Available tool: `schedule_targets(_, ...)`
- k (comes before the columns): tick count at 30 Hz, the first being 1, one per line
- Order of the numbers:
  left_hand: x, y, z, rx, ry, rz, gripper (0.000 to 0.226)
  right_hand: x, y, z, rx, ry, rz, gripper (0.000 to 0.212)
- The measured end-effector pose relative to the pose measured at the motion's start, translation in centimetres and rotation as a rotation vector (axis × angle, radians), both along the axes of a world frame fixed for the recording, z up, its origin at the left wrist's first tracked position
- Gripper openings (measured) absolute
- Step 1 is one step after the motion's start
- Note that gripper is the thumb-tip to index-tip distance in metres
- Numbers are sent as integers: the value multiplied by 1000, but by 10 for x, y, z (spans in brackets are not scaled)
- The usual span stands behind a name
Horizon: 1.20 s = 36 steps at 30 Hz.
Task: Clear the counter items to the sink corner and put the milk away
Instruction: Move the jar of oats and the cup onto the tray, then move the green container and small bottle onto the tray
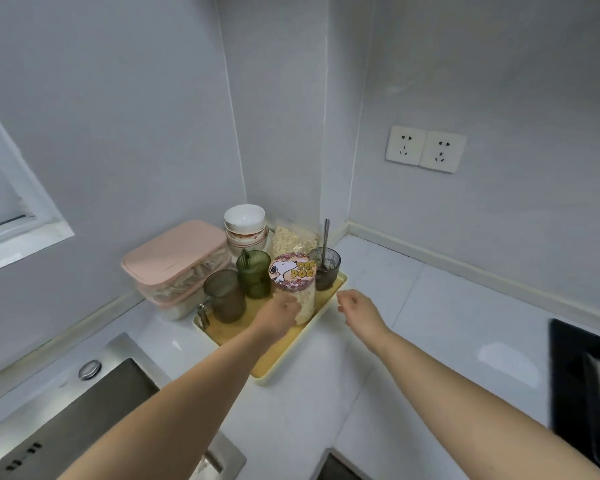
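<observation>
Wide white counter (413,306) fills the view, steel sink (84,410) down at the lower left, and everything is crowded into the corner beyond it. Two stacked pink-lidded boxes (174,258) stand against the wall, and just beside them is the yellow tray (264,379), angled into the corner and carrying the drinkware. Behind it are a stack of bowls (245,223) and a clear bag of oats (291,237). On the tray, the tall oat jar (293,271) with the cartoon-dog lid stands upright, flanked by a green cup (253,271), a smoky mug (224,299) and a dark glass (328,268) with a spoon (325,237) standing in it. Now the hands: the left hand (279,311) is on the jar's lower body, fingers curled round its side, a real grip by the look of it. The right hand (357,308) hangs just beside the tray's right rim, fingers loosely bent, holding nothing. This reads as the clearing step at its close, with the jar being settled in its place on the tray. No milk is anywhere in view, so that half is not yet done. The next move calls for letting go of the jar without tipping it into the crowded cups, then turning off to find the milk.
</observation>
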<state>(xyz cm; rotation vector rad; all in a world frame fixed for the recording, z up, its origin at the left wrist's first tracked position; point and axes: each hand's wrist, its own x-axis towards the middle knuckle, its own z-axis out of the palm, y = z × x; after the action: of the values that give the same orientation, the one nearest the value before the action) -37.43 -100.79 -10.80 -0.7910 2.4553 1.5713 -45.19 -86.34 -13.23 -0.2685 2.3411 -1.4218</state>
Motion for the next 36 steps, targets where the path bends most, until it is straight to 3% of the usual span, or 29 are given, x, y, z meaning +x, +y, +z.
schedule_targets(4, 37, 31, 7, -378, 72, -339, 45, 48, 47, -1, 276, 232, 60, 40)
schedule_targets(9, 65, 68, 7, -861, 341, -627, 53, 95, 105, 16, 494, 463, 6, 49)
schedule_targets(16, 74, 181, 43, -1078, 509, -838, 61, 162, 219, 56, 723, 586, -255, 56)
schedule_targets(27, 138, 385, 61, -1040, 817, -1087, 67, 278, 404, 79, 936, 527, -607, 62)
schedule_targets(36, 209, 601, 55, -931, 903, -1260, 66, 383, 595, 79, 994, 398, -851, 60)
